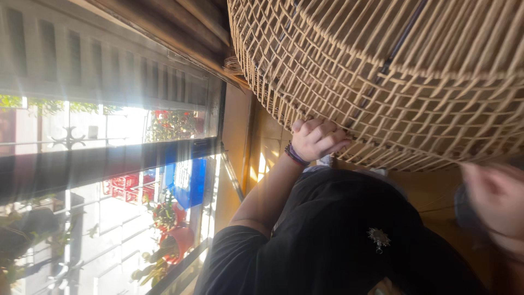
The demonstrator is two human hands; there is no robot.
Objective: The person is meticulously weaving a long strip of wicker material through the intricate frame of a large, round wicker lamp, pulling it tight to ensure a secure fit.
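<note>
my left hand (317, 139) is up against the big woven cane piece (393, 71), right at the edge where the open lattice ends. the fingers (327, 134) are curled in tight together, knuckles out, pressed on the last rows of the weave. i cannot tell whether a strand is pinched inside them. a dark beaded band (295, 155) sits on that wrist.

my right hand (494, 199) is close to the camera at the right side, only a blur. it hangs off the weave, just below the edge, and i cannot tell whether its fingers are apart or closed, or whether they hold anything.

the cane piece fills the upper right of the view, curved like a large basket or shade, with dark ribs (388, 57) running under the pale strands. as far as i can see the lattice is already laid over the whole visible face, even and closed up. what seems left, to my mind, is the edge where my left hand works, and a tuft of loose strand ends (236, 66) at the far side that looks unfinished. the rest of the rim is out of view.

my black shirt (327, 240) with a small silvery pin (378, 238) fills the bottom, and a bright window (109, 164) with potted plants (173, 236) is on the left.
</note>
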